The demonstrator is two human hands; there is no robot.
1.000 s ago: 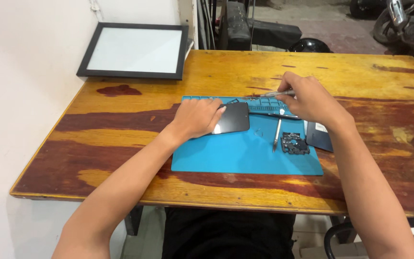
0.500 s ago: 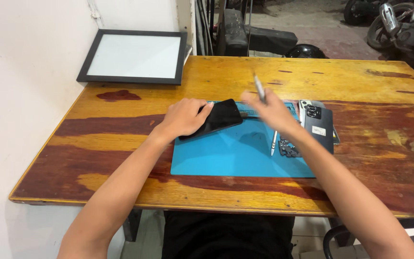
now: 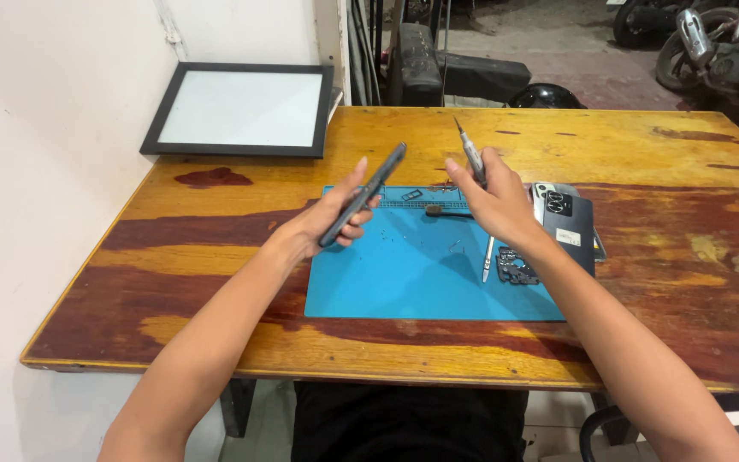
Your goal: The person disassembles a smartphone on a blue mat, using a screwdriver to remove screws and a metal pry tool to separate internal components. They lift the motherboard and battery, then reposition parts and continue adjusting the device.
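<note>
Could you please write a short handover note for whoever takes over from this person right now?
Left hand: holds a dark phone tilted on edge, lifted above the blue mat.
Right hand: grips a slim metal tool, tip pointing up and away.
On the mat: another slim tool, a cluster of small dark parts, tiny loose bits.
At the mat's right edge: a dark phone back cover.
Done: phone and tool picked up. Left: tool not yet touching the phone.

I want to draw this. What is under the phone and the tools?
A blue mat lies on the wooden table. It carries a small tool and dark parts. The right hand hides a bit of it.
</note>
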